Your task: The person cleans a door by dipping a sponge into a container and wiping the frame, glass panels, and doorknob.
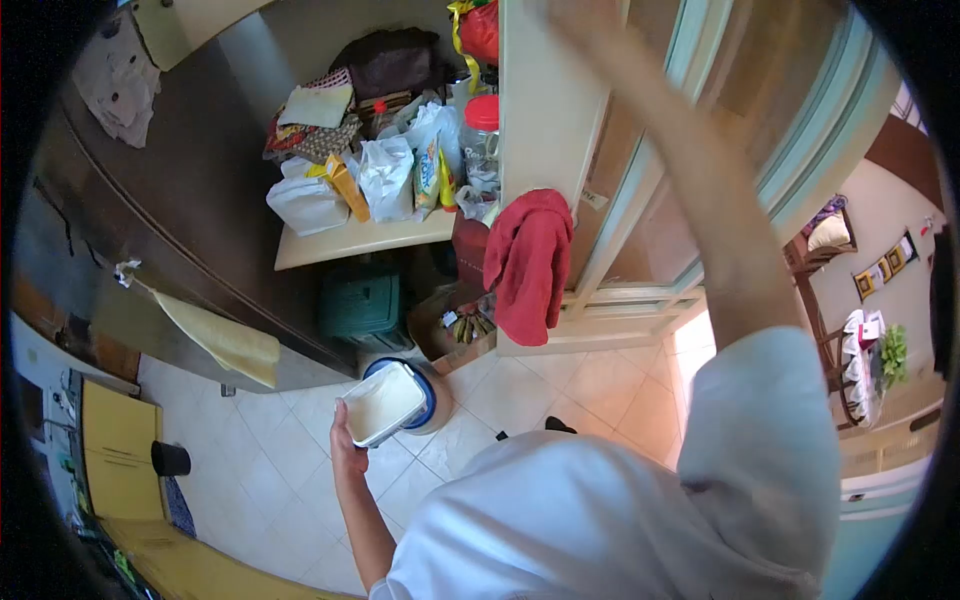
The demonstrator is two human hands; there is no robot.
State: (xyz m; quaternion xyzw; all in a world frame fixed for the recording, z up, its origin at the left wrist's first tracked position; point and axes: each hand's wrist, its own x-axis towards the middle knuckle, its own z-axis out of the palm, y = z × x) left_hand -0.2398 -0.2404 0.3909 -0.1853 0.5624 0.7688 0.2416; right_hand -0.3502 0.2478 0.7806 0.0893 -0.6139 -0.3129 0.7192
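My left hand point(347, 443) grips a white rectangular plastic tub point(395, 429) by its near left side. The tub is tilted a little, and its inside looks off-white; I cannot tell whether that is a filling or the bare bottom. Behind the tub, a round bucket with a blue rim point(437, 405) stands on the floor, partly covered by it. My right arm reaches up past the door frame, and my right hand point(572, 12) is blurred and cut off at the top edge, with its fingers hidden.
A shelf point(370, 245) holds white plastic bags point(386, 178), a red-lidded jar point(482, 140) and folded cloths. Below stand a green bin point(360, 308) and a cardboard box with bananas point(468, 325). A red towel point(530, 265) hangs by the glazed door. A dark fridge is on the left.
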